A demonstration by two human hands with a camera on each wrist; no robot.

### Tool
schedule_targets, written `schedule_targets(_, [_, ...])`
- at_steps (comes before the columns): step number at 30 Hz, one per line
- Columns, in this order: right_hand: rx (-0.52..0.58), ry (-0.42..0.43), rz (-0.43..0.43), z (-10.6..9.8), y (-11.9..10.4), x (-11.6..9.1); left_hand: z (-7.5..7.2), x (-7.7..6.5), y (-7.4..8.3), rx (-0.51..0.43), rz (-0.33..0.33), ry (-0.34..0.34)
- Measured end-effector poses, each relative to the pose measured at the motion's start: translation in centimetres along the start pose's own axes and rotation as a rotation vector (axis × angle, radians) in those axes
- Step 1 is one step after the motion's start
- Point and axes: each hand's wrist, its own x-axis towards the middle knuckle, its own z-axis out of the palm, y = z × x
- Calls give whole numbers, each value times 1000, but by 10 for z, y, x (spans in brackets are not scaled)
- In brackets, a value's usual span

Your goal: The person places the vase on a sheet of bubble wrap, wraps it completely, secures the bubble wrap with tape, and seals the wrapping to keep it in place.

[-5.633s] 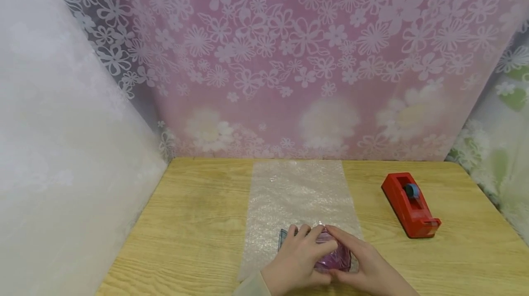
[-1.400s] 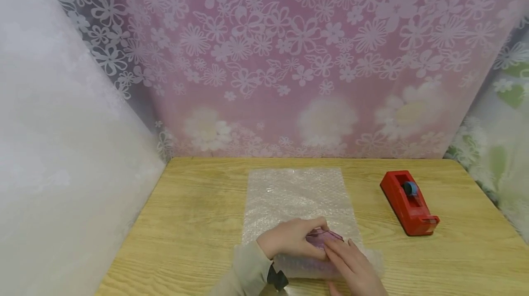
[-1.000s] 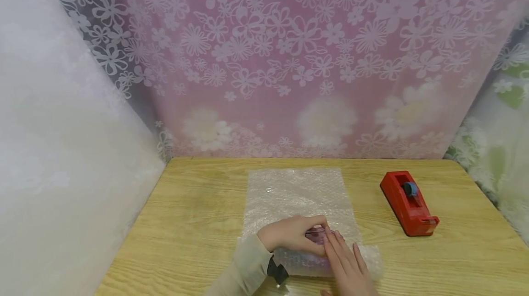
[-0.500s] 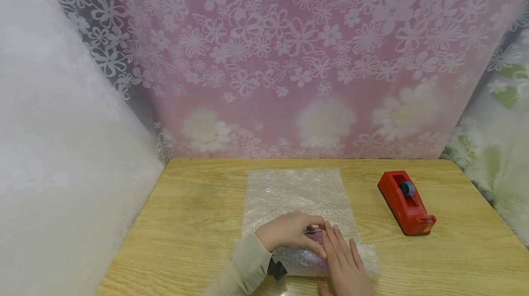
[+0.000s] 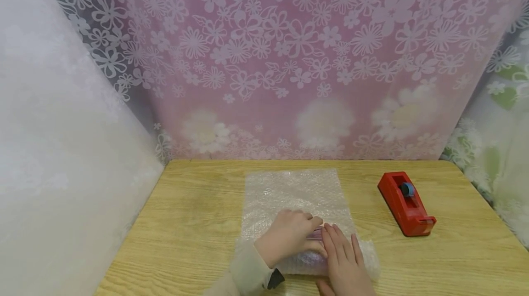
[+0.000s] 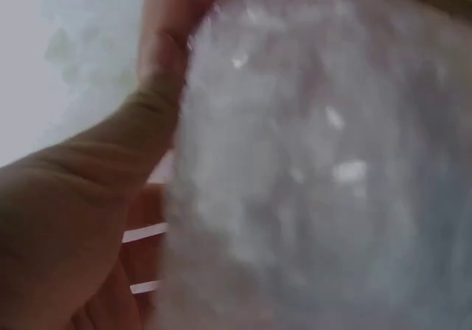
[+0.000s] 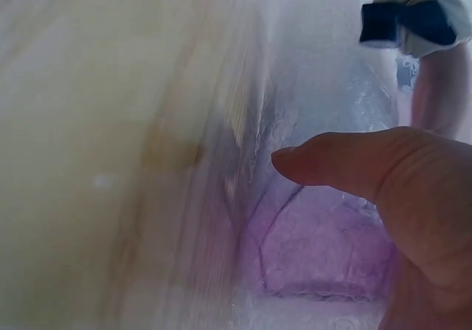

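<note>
Head cam: fwd/down at table (image 5: 194, 222). Wrist cams v. close, share bubble wrap (image 6: 310, 160); L prob. side-on.

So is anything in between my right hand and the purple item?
Yes, bubble wrap: the right wrist view shows a clear layer over the purple item where your right hand reaches across. Nothing else visible; the tape dispenser stands off to the right.

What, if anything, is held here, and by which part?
The left hand grips the purple item in bubble wrap by its sides, thumb near, fingers far; the right hand rests straight fingers on it.
</note>
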Motion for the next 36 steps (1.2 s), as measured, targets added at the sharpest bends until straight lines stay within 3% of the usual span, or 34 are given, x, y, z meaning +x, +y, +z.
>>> schedule_targets(3, [3, 37, -17, 2, 2, 1, -12, -8, 10, 113, 7, 51])
schedule_targets(9, [17, 60, -23, 3, 4, 6, -24, -27, 34, 147, 27, 163])
schedule_targets(12, [50, 42, -15, 2, 5, 8, -17, -34, 44, 178, -3, 120])
schedule_targets(16, [107, 0, 30, 2, 4, 10, -4, -37, 51, 190, -85, -66])
schedule_targets(19, [128, -23, 74, 1, 4, 12, 10, -35, 53, 220, -129, -93])
schedule_targets(21, [137, -35, 91, 1, 4, 13, 21, -32, 54, 263, -146, -28])
schedule_targets(26, [164, -70, 117, -3, 5, 20, 44, -21, 54, 363, -187, 237])
schedule_targets(28, [176, -89, 126, -5, 5, 22, 49, -17, 53, 383, -207, 294])
schedule_targets(31, [187, -110, 137, -6, 5, 24, 52, -12, 53, 386, -229, 303])
schedule_targets(36, [194, -105, 152, -6, 6, 26, 49, -6, 51, 347, -252, 198])
